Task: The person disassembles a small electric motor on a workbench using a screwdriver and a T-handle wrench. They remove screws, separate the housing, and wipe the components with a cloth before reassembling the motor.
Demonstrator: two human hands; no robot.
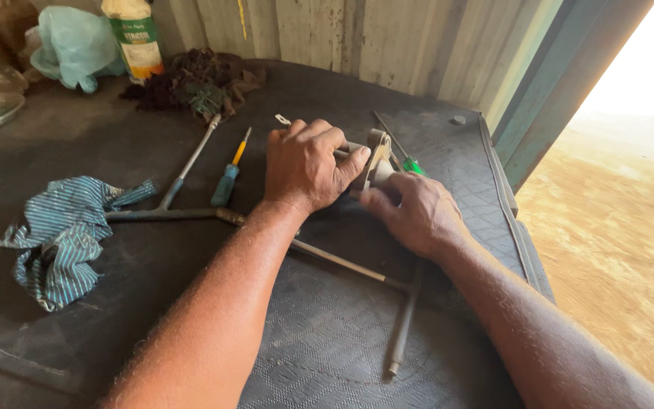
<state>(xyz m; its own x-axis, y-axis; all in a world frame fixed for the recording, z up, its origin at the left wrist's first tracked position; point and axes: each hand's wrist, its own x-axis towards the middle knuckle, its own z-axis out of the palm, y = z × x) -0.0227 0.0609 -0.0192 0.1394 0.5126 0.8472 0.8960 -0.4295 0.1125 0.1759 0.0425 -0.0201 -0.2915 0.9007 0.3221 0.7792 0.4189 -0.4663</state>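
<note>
Both hands, left hand [304, 163] and right hand [410, 212], clamp a grey metal part [376, 159]. Left: blue-handled screwdriver [228, 178], T-wrench [183, 189], striped rag [62, 235]. Long T-bar [357, 266] lies beneath the forearms on the desk [327, 333].

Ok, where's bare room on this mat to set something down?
Bare patches: the dark rubber mat between the forearms, and between the striped blue rag and plastic bottle. Crowded around both hands, the small grey metal part and blue-handled screwdriver.
</note>
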